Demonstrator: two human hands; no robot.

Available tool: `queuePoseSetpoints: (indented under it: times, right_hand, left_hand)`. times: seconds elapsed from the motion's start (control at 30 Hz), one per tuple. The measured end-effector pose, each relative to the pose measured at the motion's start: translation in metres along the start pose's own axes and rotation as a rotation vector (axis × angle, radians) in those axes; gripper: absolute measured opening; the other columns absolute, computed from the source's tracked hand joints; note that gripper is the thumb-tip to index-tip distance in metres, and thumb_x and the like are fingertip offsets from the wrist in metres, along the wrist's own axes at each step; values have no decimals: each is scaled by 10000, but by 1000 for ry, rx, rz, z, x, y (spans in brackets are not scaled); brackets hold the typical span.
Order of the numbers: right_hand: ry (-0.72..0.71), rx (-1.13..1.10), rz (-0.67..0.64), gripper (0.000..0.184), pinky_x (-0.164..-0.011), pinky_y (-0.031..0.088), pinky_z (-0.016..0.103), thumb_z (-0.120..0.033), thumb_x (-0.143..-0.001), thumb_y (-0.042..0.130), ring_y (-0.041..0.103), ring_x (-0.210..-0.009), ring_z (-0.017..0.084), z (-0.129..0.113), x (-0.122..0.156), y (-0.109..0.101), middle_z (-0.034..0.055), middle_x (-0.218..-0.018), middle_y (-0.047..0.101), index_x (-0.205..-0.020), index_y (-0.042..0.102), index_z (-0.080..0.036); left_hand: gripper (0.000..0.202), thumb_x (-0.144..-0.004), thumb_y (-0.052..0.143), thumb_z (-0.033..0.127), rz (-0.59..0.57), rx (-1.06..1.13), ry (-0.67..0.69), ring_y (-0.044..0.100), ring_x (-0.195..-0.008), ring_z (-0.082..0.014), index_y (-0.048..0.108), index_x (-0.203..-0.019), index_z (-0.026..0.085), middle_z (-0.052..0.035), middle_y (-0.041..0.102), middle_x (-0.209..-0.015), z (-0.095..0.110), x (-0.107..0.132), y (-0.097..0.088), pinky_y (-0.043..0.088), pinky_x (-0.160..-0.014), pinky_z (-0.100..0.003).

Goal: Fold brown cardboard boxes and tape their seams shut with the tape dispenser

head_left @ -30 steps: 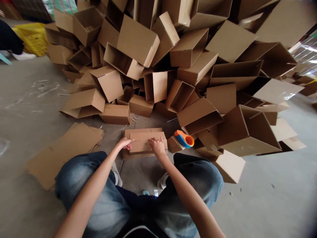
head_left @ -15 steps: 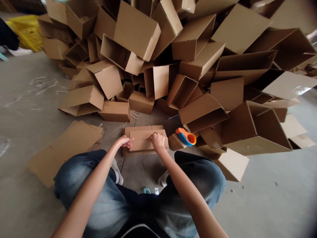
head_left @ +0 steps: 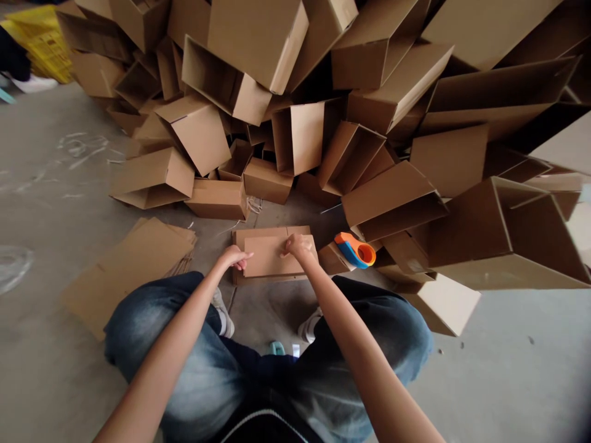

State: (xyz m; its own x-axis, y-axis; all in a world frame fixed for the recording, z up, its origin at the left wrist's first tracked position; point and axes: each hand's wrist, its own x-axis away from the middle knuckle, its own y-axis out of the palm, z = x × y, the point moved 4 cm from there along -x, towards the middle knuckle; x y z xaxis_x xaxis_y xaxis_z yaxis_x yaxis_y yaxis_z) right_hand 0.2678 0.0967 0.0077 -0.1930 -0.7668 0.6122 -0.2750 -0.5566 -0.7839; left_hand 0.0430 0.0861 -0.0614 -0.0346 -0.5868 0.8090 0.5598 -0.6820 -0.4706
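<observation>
A stack of flattened cardboard (head_left: 133, 271) lay on the floor at left. The left hand (head_left: 234, 257) pinched the flat box (head_left: 270, 257) between the knees – its fingers clamped on the near edge – while the right hand (head_left: 300, 245) gripped the top flap. A tape dispenser (head_left: 354, 250) sat just right.

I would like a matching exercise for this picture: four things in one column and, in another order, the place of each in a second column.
Things:
1. tape dispenser
2. flat cardboard stack
3. folded box
4. yellow crate

Places:
A. under both hands, on the floor between the knees
B. far upper left corner
C. on the floor, left of the left hand
D. just right of the right hand, at the foot of the box pile

Pairs: 1-D, 2-C, 3-A, 4-B
</observation>
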Motion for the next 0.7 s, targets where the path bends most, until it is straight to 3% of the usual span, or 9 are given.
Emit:
queuePoseSetpoints:
  times: [0.17, 0.3, 0.37, 0.43, 0.5, 0.57, 0.7]
  right_hand:
    - [9, -61, 57, 409, -780, 477, 320, -312, -624, 793, 628, -954, 257, 7, 3, 9, 162, -988, 660, -960, 654, -125]
    - [-23, -65, 453, 673, -925, 379, 429, -482, -660, 715, 466, -1161, 321, 35, 19, 14, 224, -1215, 513, -1172, 511, -96]
    - [5, -145, 535, 747, -953, 339, 448, -529, -701, 649, 440, -1179, 319, 60, 19, 18, 223, -1276, 459, -1270, 419, -104]
    - [78, -295, 443, 699, -921, 372, 404, -536, -734, 605, 461, -1164, 306, 85, 12, 26, 204, -1283, 466, -1268, 436, -119]
    - [46, -476, 179, 505, -834, 422, 311, -495, -819, 515, 568, -1020, 247, 100, 2, 38, 169, -1138, 587, -1149, 555, -115]
    - [2, -513, 126, 406, -755, 436, 245, -484, -850, 472, 614, -893, 194, 109, -2, 41, 97, -963, 664, -1000, 645, -149]
    - [-12, -548, 146, 393, -681, 429, 202, -524, -824, 500, 624, -817, 158, 121, 0, 46, 41, -863, 682, -922, 682, -190]
  left_hand:
    - [486, -639, 628, 635, 147, -68, 58, 624, -531, -130, 639, -527, 162, -52, 674, -557, -2, -3, -8, 435, -530, -204]
    - [480, -620, 644, 634, 189, -76, 46, 637, -548, -138, 642, -564, 158, -64, 689, -593, -6, -3, -12, 449, -531, -205]
    - [489, -622, 648, 632, 197, -58, 39, 651, -561, -150, 650, -610, 143, -90, 704, -649, -7, -4, -12, 457, -519, -210]
    - [499, -632, 649, 623, 195, -32, 26, 665, -573, -165, 660, -677, 126, -116, 716, -728, -9, -5, -10, 465, -507, -218]
    - [487, -650, 652, 594, 180, -1, 24, 677, -590, -176, 665, -736, 115, -131, 720, -810, -10, -6, -8, 475, -507, -224]
    - [451, -674, 649, 560, 184, -4, 65, 687, -623, -183, 663, -745, 114, -135, 719, -844, -9, -6, -6, 482, -527, -221]
    - [435, -723, 594, 558, 216, -95, 176, 694, -684, -190, 652, -658, 132, -125, 721, -773, -5, -2, -5, 486, -570, -216]
